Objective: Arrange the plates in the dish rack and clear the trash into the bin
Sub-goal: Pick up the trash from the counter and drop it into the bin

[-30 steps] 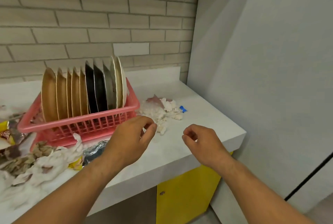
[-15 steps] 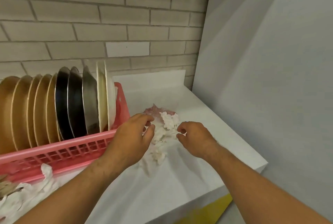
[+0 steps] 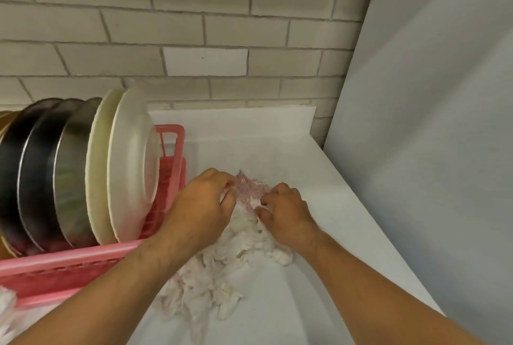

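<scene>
Now, plates (image 3: pixel 130 167) racked, you're on trash: left grip (image 3: pixel 200 205) and right grip (image 3: pixel 286 214) both pinch the crumpled tissue heap (image 3: pixel 222 269) on the worktop (image 3: pixel 319 303) beside the dish rack (image 3: pixel 69 260). Next, bunch it whole; the bin is unseen.

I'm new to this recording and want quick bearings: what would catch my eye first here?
The left hand and the right hand meet mid-frame, gripping a pile of crumpled paper on the white counter. Just left of them, a pink dish rack holds a row of upright plates, with the white ones nearest the hands and the dark ones further left.
</scene>
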A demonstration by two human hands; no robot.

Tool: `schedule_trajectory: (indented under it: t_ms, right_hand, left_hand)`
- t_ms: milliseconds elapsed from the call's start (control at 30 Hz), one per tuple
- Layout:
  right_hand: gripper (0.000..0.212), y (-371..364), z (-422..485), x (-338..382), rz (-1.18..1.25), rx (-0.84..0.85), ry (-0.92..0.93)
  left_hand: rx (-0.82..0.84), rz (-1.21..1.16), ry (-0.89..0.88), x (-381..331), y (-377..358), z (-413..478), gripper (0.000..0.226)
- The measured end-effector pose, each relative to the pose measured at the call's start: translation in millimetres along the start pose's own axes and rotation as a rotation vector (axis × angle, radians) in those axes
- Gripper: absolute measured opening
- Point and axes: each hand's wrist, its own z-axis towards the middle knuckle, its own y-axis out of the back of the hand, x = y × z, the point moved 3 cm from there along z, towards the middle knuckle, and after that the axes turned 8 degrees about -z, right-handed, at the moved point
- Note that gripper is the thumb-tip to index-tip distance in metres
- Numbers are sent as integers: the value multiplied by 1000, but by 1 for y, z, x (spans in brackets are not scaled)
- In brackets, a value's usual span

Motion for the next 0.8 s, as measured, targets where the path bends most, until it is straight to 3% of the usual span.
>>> schedule_trajectory:
  t_ms: [167,333,433,533,600,667,800]
  right_hand:
    - [15,38,2,-21,369,-191,15]
    - [10,61,-2,-55,527,-192,-108]
    - [26,61,-7,-71,675,-194,-191]
    - [37,53,-15,-83,524,-180,-148]
    - [39,43,-15,-87,430,-120,-142]
    - [34,34,-13,-86,402,-53,-175]
    - [22,22,-6,-72,330,14,-152]
  left_hand:
    - [95,29,102,1,-24,45,28]
    - [425,175,227,17,-75,93,53]
    - [594,305,292,33,-108,100,65]
    - [546,406,293,46,-124,95,58]
    - [474,354,302,50,-127,92,58]
    - [466,243,312,53,-129,90,54]
    - [455,178,242,51,-128,88,26]
